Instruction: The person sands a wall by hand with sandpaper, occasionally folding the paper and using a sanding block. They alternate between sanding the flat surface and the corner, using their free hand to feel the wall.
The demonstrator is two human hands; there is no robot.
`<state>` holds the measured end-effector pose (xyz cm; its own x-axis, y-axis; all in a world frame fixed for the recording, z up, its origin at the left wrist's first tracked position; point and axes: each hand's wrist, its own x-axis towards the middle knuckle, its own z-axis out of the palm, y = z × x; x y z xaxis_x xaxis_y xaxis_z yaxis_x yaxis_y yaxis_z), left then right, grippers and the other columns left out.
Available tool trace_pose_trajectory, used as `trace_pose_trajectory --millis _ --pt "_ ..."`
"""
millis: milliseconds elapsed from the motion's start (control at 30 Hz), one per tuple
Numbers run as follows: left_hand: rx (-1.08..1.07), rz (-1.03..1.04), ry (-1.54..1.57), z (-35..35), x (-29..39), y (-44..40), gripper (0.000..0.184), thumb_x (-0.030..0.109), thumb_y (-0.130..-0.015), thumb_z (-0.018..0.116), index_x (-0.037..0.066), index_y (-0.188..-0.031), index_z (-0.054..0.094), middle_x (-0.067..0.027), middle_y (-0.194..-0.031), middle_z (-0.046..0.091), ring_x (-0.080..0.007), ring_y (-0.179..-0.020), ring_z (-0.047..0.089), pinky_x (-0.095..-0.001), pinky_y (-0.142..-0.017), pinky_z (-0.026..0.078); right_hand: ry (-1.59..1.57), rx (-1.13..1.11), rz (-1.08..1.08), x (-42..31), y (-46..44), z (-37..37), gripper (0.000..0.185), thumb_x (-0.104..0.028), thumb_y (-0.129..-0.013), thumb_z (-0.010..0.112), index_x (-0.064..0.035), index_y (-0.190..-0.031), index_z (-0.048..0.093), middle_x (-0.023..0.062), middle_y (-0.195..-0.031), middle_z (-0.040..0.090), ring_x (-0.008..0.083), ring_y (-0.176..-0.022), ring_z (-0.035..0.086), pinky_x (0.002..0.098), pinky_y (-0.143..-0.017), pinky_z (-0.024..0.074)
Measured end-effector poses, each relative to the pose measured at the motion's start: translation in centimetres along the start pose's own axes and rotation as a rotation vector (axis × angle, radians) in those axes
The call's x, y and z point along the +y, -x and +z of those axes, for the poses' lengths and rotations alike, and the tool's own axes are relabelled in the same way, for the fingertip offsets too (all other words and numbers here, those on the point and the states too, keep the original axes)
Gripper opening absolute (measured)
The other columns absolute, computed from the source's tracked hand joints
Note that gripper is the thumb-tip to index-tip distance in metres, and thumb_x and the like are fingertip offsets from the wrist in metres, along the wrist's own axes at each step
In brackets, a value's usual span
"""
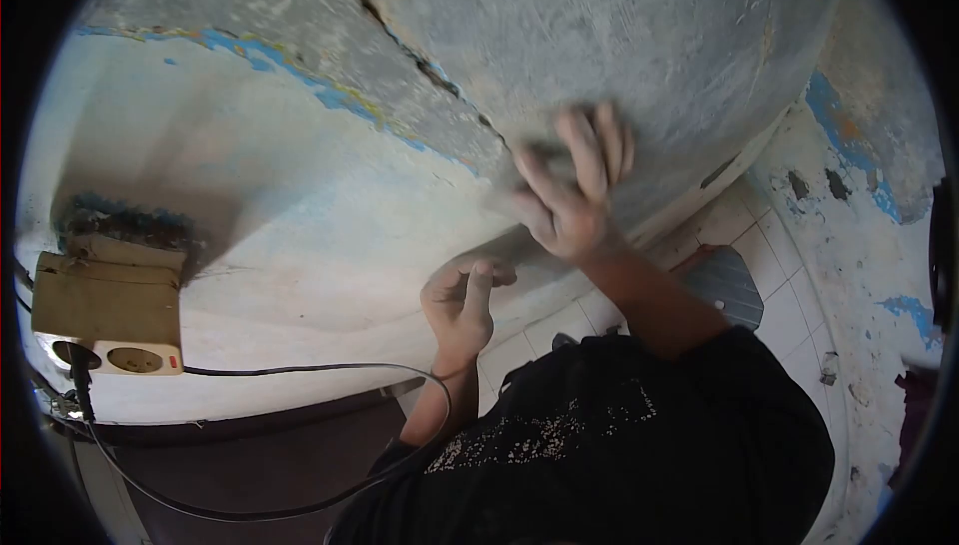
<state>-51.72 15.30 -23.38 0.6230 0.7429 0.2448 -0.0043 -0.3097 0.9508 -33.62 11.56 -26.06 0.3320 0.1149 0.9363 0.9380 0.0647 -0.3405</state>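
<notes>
Right hand (577,217) is holding its fingers wide, blurred, at the grey wall (689,55); contact cannot be told. The crack (428,68) is running up-left from beside those fingers, and the left hand (462,313) is sitting below them, fingers curled narrow, contents unclear. Well left of both hands' fingers, a socket box (108,300) is holding a black plug (82,375).

Blur: right hand (579,210) is smearing, left hand (460,310) is showing sharper. Light: wall (310,295) left of hands is glowing pale. Shade: shadows (225,207) are falling between hands and near far-left socket box (107,310). Edges: are bowing, blackening.
</notes>
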Motion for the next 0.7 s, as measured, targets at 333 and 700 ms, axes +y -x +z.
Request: trace_pose_trajectory --millis 333,700 --pt "-0.004 -0.004 0.075 -0.7 0.4 0.1 0.023 0.012 -0.095 0.054 -0.005 -0.085 0.066 -0.0111 -0.079 0.068 -0.0163 -0.073 0.063 -0.0289 -0.071 0.05 0.127 -0.325 -0.13 -0.6 4.1 0.3 0.053 -0.042 -0.092 0.041 -0.0016 -0.124 0.052 0.0281 -0.145 0.028 0.0581 -0.136 -0.009 0.073 -0.098 -0.0117" --pt "0.177 -0.034 0.149 -1.1 -1.7 0.5 0.032 0.017 -0.094 0.053 -0.008 -0.08 0.066 -0.0149 -0.082 0.069 -0.0192 -0.075 0.063 -0.0308 -0.073 0.05 0.012 -0.439 -0.036 -1.2 5.5 0.3 0.059 -0.05 -0.087 0.046 -0.0062 -0.126 0.056 0.0164 -0.146 0.035 0.0587 -0.134 0.007 0.075 -0.095 -0.0169"
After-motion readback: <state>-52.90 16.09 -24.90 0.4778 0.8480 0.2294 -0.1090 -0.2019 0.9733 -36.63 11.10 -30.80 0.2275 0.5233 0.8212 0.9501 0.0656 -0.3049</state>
